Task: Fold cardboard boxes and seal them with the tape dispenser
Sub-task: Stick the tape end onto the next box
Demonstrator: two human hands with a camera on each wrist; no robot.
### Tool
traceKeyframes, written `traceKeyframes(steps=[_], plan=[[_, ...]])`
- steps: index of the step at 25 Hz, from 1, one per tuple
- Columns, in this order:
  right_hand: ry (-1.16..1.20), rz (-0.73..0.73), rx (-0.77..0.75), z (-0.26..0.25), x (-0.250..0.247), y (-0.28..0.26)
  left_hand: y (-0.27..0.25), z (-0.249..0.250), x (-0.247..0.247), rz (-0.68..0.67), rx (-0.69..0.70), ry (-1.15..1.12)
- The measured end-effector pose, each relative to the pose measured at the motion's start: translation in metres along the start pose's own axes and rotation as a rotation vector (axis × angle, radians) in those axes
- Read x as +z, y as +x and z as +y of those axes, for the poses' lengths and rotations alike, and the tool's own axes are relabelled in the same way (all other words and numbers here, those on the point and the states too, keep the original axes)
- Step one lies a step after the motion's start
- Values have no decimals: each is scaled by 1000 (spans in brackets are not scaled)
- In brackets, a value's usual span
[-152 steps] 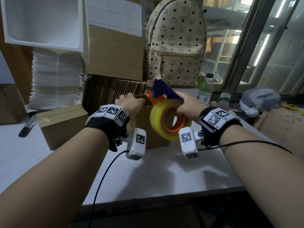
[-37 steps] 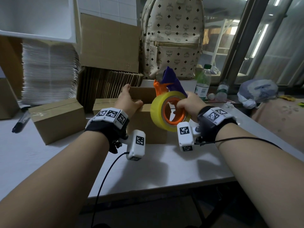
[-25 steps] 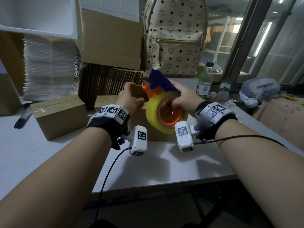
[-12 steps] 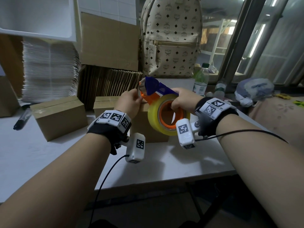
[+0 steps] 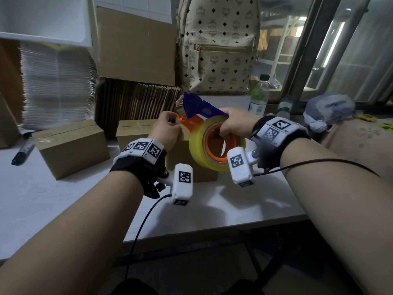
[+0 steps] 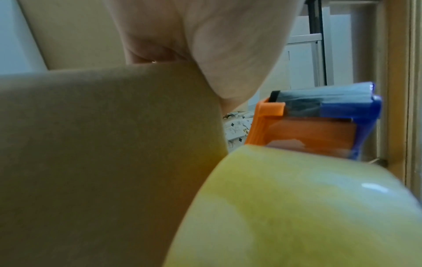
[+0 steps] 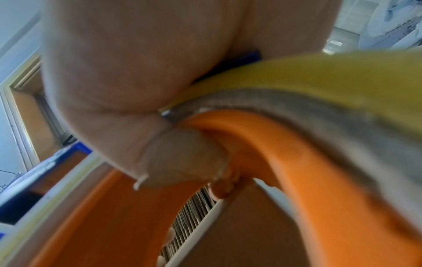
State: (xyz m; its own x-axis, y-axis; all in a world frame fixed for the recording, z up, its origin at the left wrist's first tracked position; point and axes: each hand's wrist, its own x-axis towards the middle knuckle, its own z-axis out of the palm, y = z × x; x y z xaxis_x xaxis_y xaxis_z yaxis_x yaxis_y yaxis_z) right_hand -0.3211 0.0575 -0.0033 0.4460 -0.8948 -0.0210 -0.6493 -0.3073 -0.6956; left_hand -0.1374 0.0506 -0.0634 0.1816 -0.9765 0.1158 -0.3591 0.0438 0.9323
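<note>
A tape dispenser with an orange frame and blue top carries a yellow tape roll. My right hand grips it, fingers hooked through the roll's orange core. It hangs tilted over a small brown cardboard box on the white table. My left hand rests on the box's top, and its curled thumb and fingers pinch the tape's end at the dispenser's mouth. In the left wrist view the box fills the left, the roll and dispenser the right. The right wrist view shows my thumb inside the orange core.
Two taped boxes stand to the left, with a black marker beyond. Flat cardboard blanks, a white stack, a patterned backpack and a bottle line the back. The table's front edge is close to me.
My left hand left the box's flap and rose to the dispenser's mouth. My right hand tipped the dispenser forward and lowered it toward the box's top.
</note>
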Motion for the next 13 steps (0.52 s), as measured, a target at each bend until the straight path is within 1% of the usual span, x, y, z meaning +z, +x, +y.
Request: traceKeyframes(steps=[1,2,4,5,6,7,9,12,13], plan=[[9,6,-2,0,1,-1,-2,2,0,19,9,26],[17,9,-4,0,1,-2,-4,4,0,53,24,122],[20,12,-5,1,2,-1,-9,8,-2,112,44,450],[15,10,-5,1,2,-1,-10,9,-4,137,71,569],[12,7,-4,1,1,-1,-10,10,-5,152,111,624],[11,1,-2,0,0,0,-11,10,-6,159,158,628],[2,-13,3,-1,-1,0,-10,5,-8,179,245,552],[-10,-23,5,-2,-2,-1,-18,-3,-14,248,307,346],[-8,-26,7,-2,-2,-1,-24,-4,-15,248,317,257]])
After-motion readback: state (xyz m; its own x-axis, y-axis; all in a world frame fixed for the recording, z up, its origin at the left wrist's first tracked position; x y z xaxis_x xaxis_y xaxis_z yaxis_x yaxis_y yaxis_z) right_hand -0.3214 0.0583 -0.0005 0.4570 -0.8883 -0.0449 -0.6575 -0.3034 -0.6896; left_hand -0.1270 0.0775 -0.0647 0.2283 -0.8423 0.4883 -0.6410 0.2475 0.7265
